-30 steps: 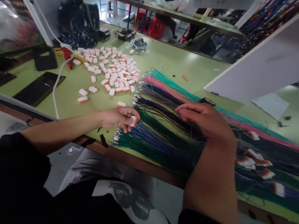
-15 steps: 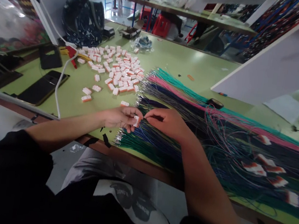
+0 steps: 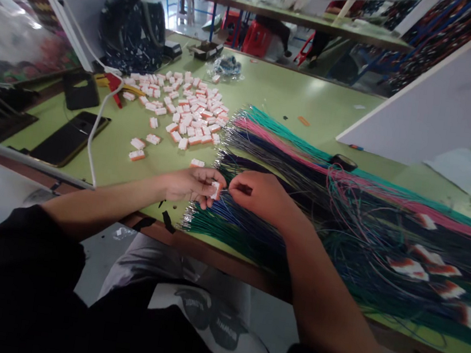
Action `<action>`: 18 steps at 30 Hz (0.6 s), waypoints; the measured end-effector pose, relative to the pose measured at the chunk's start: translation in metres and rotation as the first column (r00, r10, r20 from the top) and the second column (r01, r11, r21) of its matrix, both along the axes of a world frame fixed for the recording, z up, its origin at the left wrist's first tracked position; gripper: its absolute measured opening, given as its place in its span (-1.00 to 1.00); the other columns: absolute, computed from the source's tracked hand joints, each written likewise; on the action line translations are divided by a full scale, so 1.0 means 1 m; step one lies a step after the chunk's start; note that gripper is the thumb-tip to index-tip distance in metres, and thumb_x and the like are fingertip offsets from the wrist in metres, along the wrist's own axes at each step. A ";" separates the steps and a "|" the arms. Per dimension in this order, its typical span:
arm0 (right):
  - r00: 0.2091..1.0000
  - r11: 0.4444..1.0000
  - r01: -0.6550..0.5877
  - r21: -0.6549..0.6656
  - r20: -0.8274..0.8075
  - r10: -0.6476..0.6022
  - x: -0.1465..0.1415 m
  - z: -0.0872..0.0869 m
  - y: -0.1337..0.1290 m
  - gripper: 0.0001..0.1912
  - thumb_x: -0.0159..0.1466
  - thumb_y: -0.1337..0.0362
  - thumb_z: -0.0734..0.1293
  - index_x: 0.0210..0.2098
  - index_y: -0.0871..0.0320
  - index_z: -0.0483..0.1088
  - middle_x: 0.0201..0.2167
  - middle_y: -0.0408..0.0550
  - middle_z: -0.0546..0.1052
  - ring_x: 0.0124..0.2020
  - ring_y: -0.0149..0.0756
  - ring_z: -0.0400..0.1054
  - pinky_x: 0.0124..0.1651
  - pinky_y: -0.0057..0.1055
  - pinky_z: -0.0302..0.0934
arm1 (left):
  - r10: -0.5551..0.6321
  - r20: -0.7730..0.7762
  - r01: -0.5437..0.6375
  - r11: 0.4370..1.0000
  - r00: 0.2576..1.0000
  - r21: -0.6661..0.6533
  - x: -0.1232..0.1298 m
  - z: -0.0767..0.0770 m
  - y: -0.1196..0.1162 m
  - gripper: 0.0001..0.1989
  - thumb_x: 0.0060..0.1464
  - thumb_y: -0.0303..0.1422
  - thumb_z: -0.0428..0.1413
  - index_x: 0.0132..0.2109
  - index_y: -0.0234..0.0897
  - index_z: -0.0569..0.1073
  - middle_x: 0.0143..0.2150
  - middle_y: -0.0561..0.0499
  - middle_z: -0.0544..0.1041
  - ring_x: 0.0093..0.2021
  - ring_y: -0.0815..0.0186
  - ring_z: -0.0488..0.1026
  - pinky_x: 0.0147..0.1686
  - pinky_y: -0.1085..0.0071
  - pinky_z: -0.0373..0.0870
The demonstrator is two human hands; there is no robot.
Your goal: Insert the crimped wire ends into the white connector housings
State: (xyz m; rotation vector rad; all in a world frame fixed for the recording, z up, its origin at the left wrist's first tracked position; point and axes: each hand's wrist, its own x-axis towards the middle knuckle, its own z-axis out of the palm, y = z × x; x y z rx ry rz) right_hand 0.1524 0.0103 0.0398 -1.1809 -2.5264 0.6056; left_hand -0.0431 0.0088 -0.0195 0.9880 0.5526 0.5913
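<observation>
Between the thumb and fingers of my left hand [image 3: 193, 185] is a white and orange connector housing [image 3: 215, 191], its orange side facing right. My right hand [image 3: 254, 193] is pinched close beside it, holding a thin wire [image 3: 225, 190] whose end meets the orange side; how deep it sits I cannot make out. Under both hands lie bundles of cut wires, among them dark green ones [image 3: 220, 229] and blue ones [image 3: 239, 217], with metal terminals [image 3: 189, 217] at their left ends. A loose heap of similar connector housings [image 3: 192, 113] lies beyond my left hand.
Several connectors with wires [image 3: 410, 268] rest on the bundles at right. A black tape roll [image 3: 344, 162] lies on the teal and pink wires. At left are a phone [image 3: 69, 138], red-handled pliers [image 3: 114, 84] and a white cable [image 3: 94, 129]. A slanted white panel [image 3: 441, 93] rises at right.
My right hand has shifted very slightly at the connector housing, fingertips a little more bunched. My left hand keeps the housing in place. The view has turned slightly.
</observation>
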 end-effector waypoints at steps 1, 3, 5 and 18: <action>1.000 1.000 0.000 0.005 0.012 0.000 -0.001 0.000 0.000 -0.86 0.07 0.38 0.22 -0.57 0.16 0.39 -0.59 -0.18 0.41 -0.53 -0.46 0.19 -0.40 -0.50 -0.02 | 0.000 0.000 0.000 1.000 1.000 0.001 0.000 0.000 0.000 -0.69 -0.09 -0.40 0.28 -0.22 -0.36 0.35 -0.46 0.08 0.49 -0.51 0.47 0.45 -0.55 0.57 0.38; 0.999 1.000 -0.001 0.014 0.039 0.001 -0.002 0.000 0.000 -0.85 0.06 0.37 0.22 -0.59 0.16 0.37 -0.61 -0.18 0.39 -0.55 -0.46 0.17 -0.41 -0.49 -0.04 | 0.001 -0.002 -0.001 1.000 1.000 0.003 0.000 -0.001 0.000 -0.69 -0.08 -0.40 0.27 -0.21 -0.36 0.35 -0.46 0.08 0.48 -0.52 0.47 0.45 -0.55 0.56 0.38; 0.998 1.000 0.006 0.024 0.065 -0.008 -0.003 0.000 -0.001 -0.85 0.06 0.37 0.21 -0.61 0.16 0.36 -0.61 -0.17 0.39 -0.55 -0.46 0.15 -0.43 -0.48 -0.06 | 0.005 -0.006 -0.005 1.000 1.000 0.006 0.000 -0.001 0.000 -0.71 -0.06 -0.41 0.25 -0.20 -0.36 0.35 -0.46 0.08 0.48 -0.51 0.47 0.44 -0.55 0.56 0.38; 0.992 0.996 0.085 -0.037 0.101 -0.081 -0.014 -0.002 -0.005 -0.85 0.06 0.34 0.20 -0.61 0.16 0.32 -0.61 -0.15 0.40 -0.54 -0.44 0.18 -0.42 -0.46 -0.06 | 0.041 -0.054 -0.040 0.999 0.998 0.013 0.002 0.001 -0.001 -0.69 -0.09 -0.36 0.28 -0.23 -0.37 0.35 -0.45 0.09 0.48 -0.55 0.48 0.43 -0.61 0.57 0.34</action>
